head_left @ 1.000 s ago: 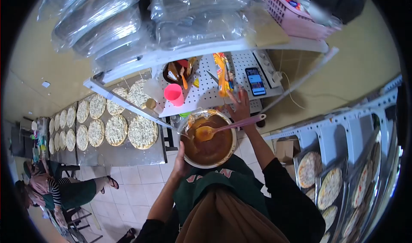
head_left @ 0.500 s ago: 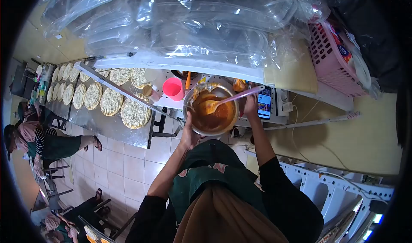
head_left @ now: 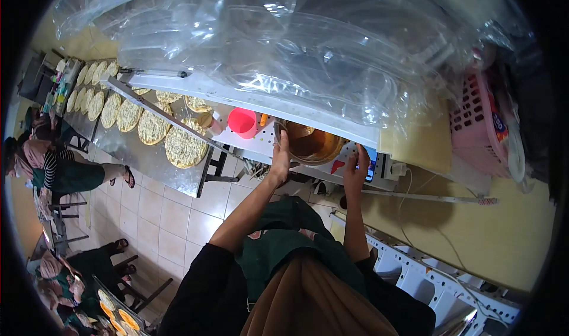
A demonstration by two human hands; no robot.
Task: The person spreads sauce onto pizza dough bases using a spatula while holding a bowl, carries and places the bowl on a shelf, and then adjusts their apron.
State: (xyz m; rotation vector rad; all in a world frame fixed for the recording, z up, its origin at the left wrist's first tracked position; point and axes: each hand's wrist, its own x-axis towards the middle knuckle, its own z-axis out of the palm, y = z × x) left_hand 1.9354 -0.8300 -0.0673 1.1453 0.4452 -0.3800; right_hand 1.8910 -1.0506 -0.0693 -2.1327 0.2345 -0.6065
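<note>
A metal bowl [head_left: 320, 160] with orange-brown sauce is on the white perforated surface under the raised shelf, whose edge hides its far side. My left hand [head_left: 281, 161] grips the bowl's left rim, thumb on the side facing me. To the right of the bowl is my right hand [head_left: 355, 170], a little apart from it, fingers extended and seemingly holding nothing. Between that hand and the bowl lies a small red piece [head_left: 337, 167]. Behind the right fingers a phone [head_left: 371, 167] is partly covered. The spoon's handle is hidden.
A pink cup [head_left: 242, 122] stands left of the bowl. Clear plastic bags [head_left: 284, 45] cover the overhead shelf [head_left: 296, 102]. Flat round topped bases [head_left: 186, 147] line the metal table at left. A pink basket [head_left: 483, 128] sits at right. Co-workers [head_left: 68, 173] are at the far left.
The bowl has moved forward and right, partly beneath the shelf. My left hand went with it; my right hand has come away from its side. The spoon handle has gone out of sight.
</note>
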